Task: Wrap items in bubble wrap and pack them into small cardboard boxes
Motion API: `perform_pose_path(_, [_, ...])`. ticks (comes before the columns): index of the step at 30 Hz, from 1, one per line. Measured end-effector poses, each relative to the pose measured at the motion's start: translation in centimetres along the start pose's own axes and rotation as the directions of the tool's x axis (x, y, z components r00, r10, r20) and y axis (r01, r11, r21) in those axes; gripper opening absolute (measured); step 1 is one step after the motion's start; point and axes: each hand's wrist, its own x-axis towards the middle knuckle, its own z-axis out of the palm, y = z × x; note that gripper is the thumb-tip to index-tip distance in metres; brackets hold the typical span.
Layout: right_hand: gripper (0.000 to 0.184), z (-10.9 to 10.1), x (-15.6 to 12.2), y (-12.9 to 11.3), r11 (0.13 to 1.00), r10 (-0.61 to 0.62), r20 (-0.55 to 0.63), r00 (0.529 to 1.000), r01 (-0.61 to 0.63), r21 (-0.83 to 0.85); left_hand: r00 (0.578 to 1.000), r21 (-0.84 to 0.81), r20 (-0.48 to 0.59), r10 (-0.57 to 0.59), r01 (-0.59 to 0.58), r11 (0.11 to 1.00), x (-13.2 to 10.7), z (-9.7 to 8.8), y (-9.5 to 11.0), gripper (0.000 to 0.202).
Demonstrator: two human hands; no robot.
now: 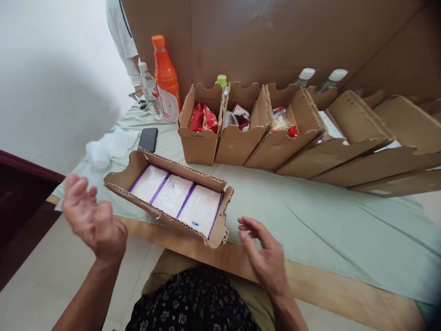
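Note:
A long cardboard box [217, 236] lies at the near edge of the cloth-covered table, tilted a little toward me. Inside it sit three white, plastic-wrapped packs [172, 195] with purple edges, side by side. Off the box's left end, my left hand [94, 220] is raised in the air, palm up with fingers partly curled, holding nothing. My right hand [263, 253] hovers just beyond the box's right end, thumb and fingers apart, touching nothing.
Behind stand several cardboard bins [200, 145] in a row, some with snack packets. At the back left are an orange bottle [167, 80] and a clear bottle [150, 92]. A phone [148, 139] and crumpled plastic [106, 148] lie nearby. A person's white sleeve [120, 37] shows behind.

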Motion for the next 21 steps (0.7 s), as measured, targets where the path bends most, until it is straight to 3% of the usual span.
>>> perform_pose_path(2, [0.058, 2.6, -1.5, -0.5, 0.997, -0.069, 0.088, 0.994, 0.067, 0.033, 0.974, -0.120, -0.021, -0.226, 0.222, 0.968, 1.5, 0.2, -2.0, 0.049])
perform_pose_path(4, [0.085, 5.1, -2.3, -1.1, 0.990, -0.141, 0.141, 0.980, 0.136, 0.047, 0.900, -0.198, 0.070, -0.429, 0.434, 0.879, 1.0, 1.2, -3.1, 0.046])
perform_pose_path(5, [0.092, 6.0, -2.3, -1.3, 0.987, -0.162, 0.142, 0.977, 0.158, 0.043, 0.873, -0.230, 0.104, -0.476, 0.487, 0.843, 0.3, 1.7, -3.4, 0.048])
perform_pose_path(7, [0.095, 6.8, -1.7, -1.3, 0.987, -0.158, 0.116, 0.981, 0.156, 0.028, 0.872, -0.290, 0.125, -0.474, 0.489, 0.823, -1.8, 2.8, -3.7, 0.051])
perform_pose_path(10, [0.088, 5.2, 1.2, -0.3, 0.993, -0.113, 0.036, 0.993, 0.113, 0.015, 0.878, -0.334, 0.179, -0.445, 0.479, 0.812, -4.6, 5.1, -4.1, 0.057])
perform_pose_path(14, [0.067, 0.2, 6.4, 2.6, 0.999, -0.040, -0.143, 0.989, 0.035, -0.037, 0.835, -0.311, 0.399, -0.379, 0.512, 0.801, -6.3, 10.4, -5.1, 0.057])
perform_pose_path(17, [0.060, -2.7, 9.0, 5.2, 0.993, 0.051, -0.207, 0.977, -0.071, -0.090, 0.746, -0.236, 0.597, -0.296, 0.515, 0.824, -6.1, 13.6, -5.9, 0.052])
perform_pose_path(19, [0.057, -3.5, 9.4, 6.3, 0.987, 0.119, -0.174, 0.978, -0.136, -0.087, 0.695, -0.185, 0.665, -0.273, 0.508, 0.842, -5.9, 14.1, -6.3, 0.052])
perform_pose_path(21, [0.053, -3.5, 9.0, 6.7, 0.986, 0.152, -0.130, 0.980, -0.160, -0.052, 0.702, -0.162, 0.664, -0.259, 0.473, 0.866, -5.7, 13.4, -6.6, 0.053])
